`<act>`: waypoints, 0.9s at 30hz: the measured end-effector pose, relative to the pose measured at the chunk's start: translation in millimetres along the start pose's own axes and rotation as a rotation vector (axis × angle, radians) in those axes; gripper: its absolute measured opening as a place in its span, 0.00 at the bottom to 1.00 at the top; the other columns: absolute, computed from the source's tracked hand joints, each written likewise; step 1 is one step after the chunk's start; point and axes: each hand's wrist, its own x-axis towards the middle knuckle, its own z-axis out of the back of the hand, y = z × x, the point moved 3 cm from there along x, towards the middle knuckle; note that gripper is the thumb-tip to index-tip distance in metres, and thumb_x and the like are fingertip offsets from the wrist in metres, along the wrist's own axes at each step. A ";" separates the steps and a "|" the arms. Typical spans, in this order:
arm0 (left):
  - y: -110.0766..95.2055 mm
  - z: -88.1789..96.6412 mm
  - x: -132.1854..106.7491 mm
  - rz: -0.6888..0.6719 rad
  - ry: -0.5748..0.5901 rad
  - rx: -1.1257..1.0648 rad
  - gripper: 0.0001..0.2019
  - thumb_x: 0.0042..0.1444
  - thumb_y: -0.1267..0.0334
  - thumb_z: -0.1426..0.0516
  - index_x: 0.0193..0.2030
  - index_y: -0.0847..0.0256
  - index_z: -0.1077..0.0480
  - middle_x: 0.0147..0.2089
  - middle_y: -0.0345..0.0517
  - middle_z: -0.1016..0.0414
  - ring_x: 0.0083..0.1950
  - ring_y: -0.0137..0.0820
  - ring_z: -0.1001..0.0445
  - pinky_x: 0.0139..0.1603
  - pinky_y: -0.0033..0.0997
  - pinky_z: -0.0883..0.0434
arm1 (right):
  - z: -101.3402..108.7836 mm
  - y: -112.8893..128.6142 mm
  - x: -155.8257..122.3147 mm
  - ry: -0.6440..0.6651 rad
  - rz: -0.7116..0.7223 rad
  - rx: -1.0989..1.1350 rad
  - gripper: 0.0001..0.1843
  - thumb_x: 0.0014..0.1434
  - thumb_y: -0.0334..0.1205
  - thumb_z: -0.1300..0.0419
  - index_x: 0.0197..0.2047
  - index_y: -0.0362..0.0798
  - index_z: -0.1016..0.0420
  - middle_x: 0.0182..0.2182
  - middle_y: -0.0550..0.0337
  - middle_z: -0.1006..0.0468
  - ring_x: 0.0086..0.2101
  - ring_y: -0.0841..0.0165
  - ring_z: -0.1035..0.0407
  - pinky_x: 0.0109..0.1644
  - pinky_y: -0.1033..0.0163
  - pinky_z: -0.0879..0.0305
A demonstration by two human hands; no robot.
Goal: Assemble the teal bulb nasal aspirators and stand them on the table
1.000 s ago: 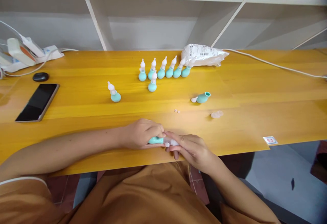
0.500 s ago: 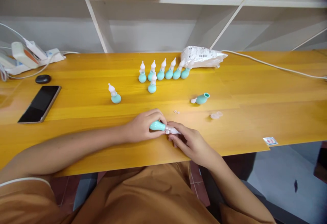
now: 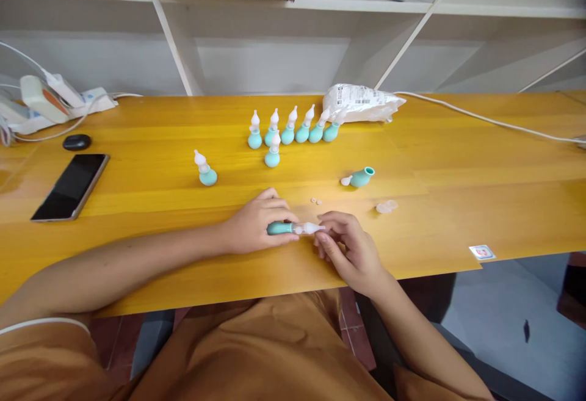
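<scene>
Teal bulb (image 3: 280, 227) gripped in left hand (image 3: 254, 226); right hand (image 3: 350, 248) fingertips at nozzle (image 3: 309, 228).

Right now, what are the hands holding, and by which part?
The left hand grips a teal bulb by its body; the right hand pinches its white tip.

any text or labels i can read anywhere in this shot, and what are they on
Nothing here reads clearly.
White plastic bag at the back of the table: printed label with what looks like a barcode, too small and blurred to read.
Small sticker near the table's front edge: red mark on white, too blurred to read.
Phone: dark screen, no text.
Teal bulb in the left hand, by the right hand: no visible print.
</scene>
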 end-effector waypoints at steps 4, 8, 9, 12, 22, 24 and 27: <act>8.6 16.4 6.6 0.125 -0.189 0.031 0.06 0.72 0.59 0.37 0.48 0.58 0.20 0.47 0.45 0.18 0.46 0.35 0.26 0.53 0.38 0.29 | -1.3 3.0 4.8 0.056 0.034 0.000 0.36 0.82 0.40 0.44 0.84 0.59 0.56 0.43 0.60 0.25 0.32 0.70 0.28 0.38 0.63 0.24; 36.5 44.1 14.2 0.278 -0.408 0.091 0.03 0.70 0.63 0.38 0.44 0.59 0.23 0.46 0.43 0.24 0.39 0.31 0.29 0.43 0.32 0.30 | -3.9 4.1 8.7 0.147 0.014 -0.080 0.41 0.81 0.40 0.45 0.86 0.59 0.63 0.45 0.58 0.24 0.33 0.69 0.29 0.40 0.61 0.25; 43.8 49.5 15.6 0.283 -0.441 0.107 0.03 0.70 0.64 0.38 0.43 0.59 0.23 0.46 0.43 0.24 0.39 0.30 0.29 0.42 0.32 0.30 | -4.0 4.5 9.1 0.162 0.012 -0.090 0.41 0.81 0.40 0.45 0.86 0.59 0.63 0.45 0.58 0.23 0.33 0.69 0.29 0.41 0.61 0.25; 61.4 58.6 17.7 0.274 -0.530 0.134 0.03 0.69 0.65 0.36 0.46 0.60 0.23 0.45 0.43 0.25 0.39 0.30 0.29 0.44 0.33 0.29 | -3.7 6.1 9.7 0.186 0.013 -0.104 0.41 0.81 0.38 0.45 0.86 0.60 0.62 0.45 0.59 0.23 0.33 0.69 0.29 0.40 0.62 0.25; 85.2 51.0 20.4 0.199 -0.584 0.295 0.23 0.65 0.70 0.33 0.64 0.57 0.31 0.53 0.46 0.21 0.44 0.33 0.23 0.55 0.38 0.23 | -1.9 7.4 10.4 0.234 -0.029 -0.161 0.38 0.81 0.39 0.44 0.85 0.62 0.55 0.46 0.59 0.21 0.34 0.68 0.27 0.44 0.60 0.23; 92.4 49.3 20.0 0.223 -0.551 0.311 0.25 0.64 0.71 0.33 0.64 0.58 0.32 0.54 0.47 0.21 0.41 0.31 0.24 0.54 0.39 0.22 | -2.0 6.5 11.0 0.244 -0.037 -0.170 0.37 0.80 0.39 0.44 0.85 0.62 0.54 0.47 0.59 0.20 0.34 0.68 0.27 0.45 0.59 0.23; 98.2 47.3 19.0 0.235 -0.519 0.296 0.27 0.64 0.70 0.34 0.67 0.58 0.35 0.57 0.48 0.21 0.38 0.29 0.24 0.55 0.40 0.21 | -2.3 6.3 12.2 0.252 -0.035 -0.175 0.36 0.80 0.39 0.44 0.84 0.61 0.52 0.47 0.59 0.20 0.34 0.69 0.27 0.45 0.60 0.23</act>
